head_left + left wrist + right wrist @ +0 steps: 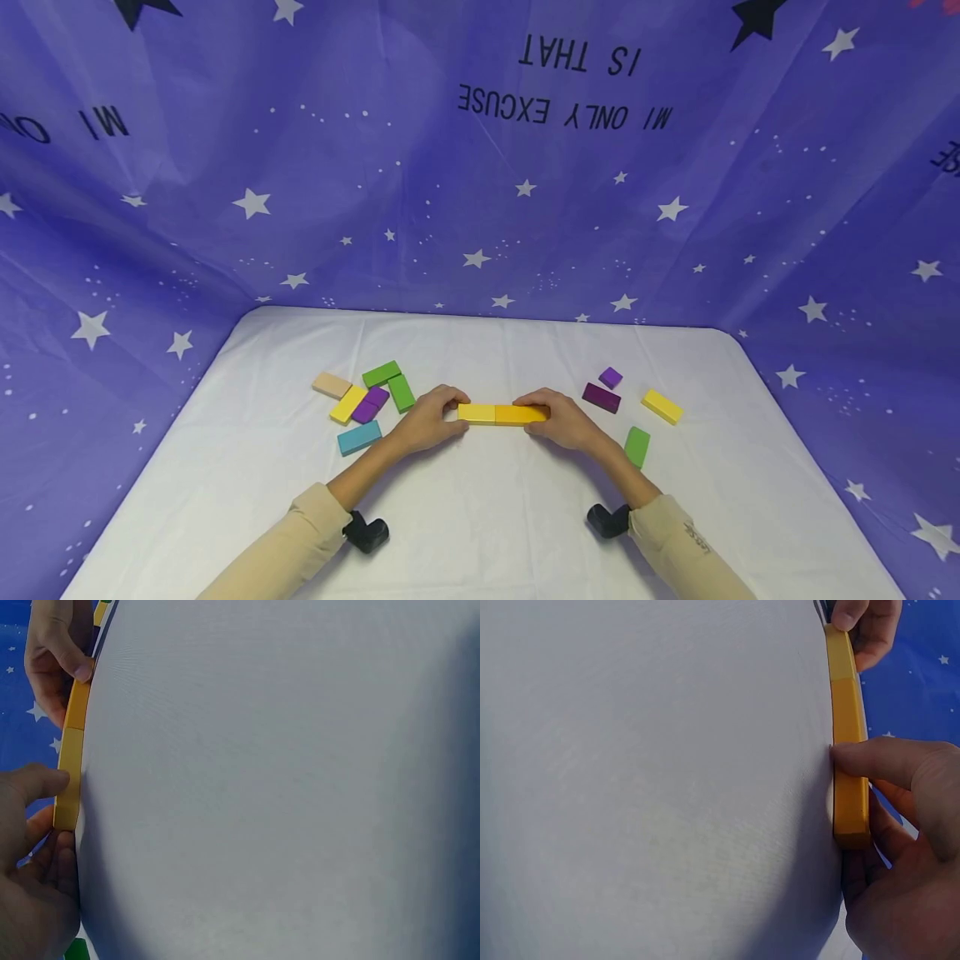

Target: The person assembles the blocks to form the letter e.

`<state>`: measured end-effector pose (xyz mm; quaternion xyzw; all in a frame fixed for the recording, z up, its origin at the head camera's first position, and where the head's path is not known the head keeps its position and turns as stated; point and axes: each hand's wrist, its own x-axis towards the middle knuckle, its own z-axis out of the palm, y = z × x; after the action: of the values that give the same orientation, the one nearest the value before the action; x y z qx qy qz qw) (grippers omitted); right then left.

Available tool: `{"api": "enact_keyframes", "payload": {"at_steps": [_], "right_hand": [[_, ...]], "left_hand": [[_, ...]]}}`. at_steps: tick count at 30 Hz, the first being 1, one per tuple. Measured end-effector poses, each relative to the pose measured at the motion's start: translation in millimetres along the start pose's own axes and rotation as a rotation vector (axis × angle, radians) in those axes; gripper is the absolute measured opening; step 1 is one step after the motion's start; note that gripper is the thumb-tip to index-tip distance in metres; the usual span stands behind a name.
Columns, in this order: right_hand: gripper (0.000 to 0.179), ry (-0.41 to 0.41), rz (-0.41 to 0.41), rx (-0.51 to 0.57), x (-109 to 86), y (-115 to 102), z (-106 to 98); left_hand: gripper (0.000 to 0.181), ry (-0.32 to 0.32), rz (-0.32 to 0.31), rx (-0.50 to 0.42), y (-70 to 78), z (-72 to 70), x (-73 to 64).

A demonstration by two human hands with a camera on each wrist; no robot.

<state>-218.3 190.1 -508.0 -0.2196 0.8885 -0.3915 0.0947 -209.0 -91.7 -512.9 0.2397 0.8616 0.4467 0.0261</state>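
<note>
Two blocks lie end to end in a line at the middle of the white table. The left one is a yellow block [477, 414], and the left hand [431, 421] pinches its outer end between thumb and fingers. On the other side, the right hand [561, 418] grips an orange-yellow block [513, 415], its thumb [862, 758] on the near side and the fingers behind. The inner ends of both blocks meet, as the left wrist view also shows. Part of the orange-yellow block is hidden under the right hand.
Left of the hands lie a blue block [359, 437], green blocks [382, 373], a tan block [332, 384], another yellow block [348, 405] and purple pieces [370, 406]. To the right are a dark purple block [602, 397], a small purple piece [611, 377], a yellow block [662, 407] and a green block [637, 447].
</note>
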Motion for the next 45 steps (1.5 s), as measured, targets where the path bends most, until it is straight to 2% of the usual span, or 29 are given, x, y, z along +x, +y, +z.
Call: {"api": "enact_keyframes", "payload": {"at_steps": [7,10,13,18,23,26,29,34,45], "right_hand": [[0.038,-0.025,-0.004,0.009,1.5,2,-1],[0.038,-0.033,-0.004,0.013,1.9,1,-1],[0.038,-0.035,-0.007,0.010,1.9,1,-2],[0.037,-0.033,-0.021,0.014,2.4,0,-2],[0.037,-0.034,-0.035,0.021,2.6,0,-3],[0.037,-0.037,-0.037,0.016,2.2,0,-3],[0.037,-0.035,-0.036,0.020,1.9,-1,-3],[0.037,-0.031,-0.027,0.028,1.3,-1,-3],[0.040,-0.031,-0.012,0.028,0.6,-3,-3]], "left_hand": [[0.047,0.012,-0.036,0.040,6.8,2.9,0.7],[0.053,0.016,-0.024,0.083,9.3,3.7,-0.6],[0.054,0.001,0.021,0.170,12.2,3.6,-3.2],[0.055,-0.045,0.134,0.372,20.2,1.9,-7.8],[0.057,-0.124,0.240,0.554,27.0,2.8,-11.5],[0.059,-0.166,0.268,0.639,29.5,4.6,-14.6],[0.060,-0.196,0.256,0.702,31.8,6.3,-18.1],[0.060,-0.233,0.216,0.744,35.0,8.0,-23.3],[0.063,-0.307,0.159,0.731,36.8,8.0,-27.9]]}}
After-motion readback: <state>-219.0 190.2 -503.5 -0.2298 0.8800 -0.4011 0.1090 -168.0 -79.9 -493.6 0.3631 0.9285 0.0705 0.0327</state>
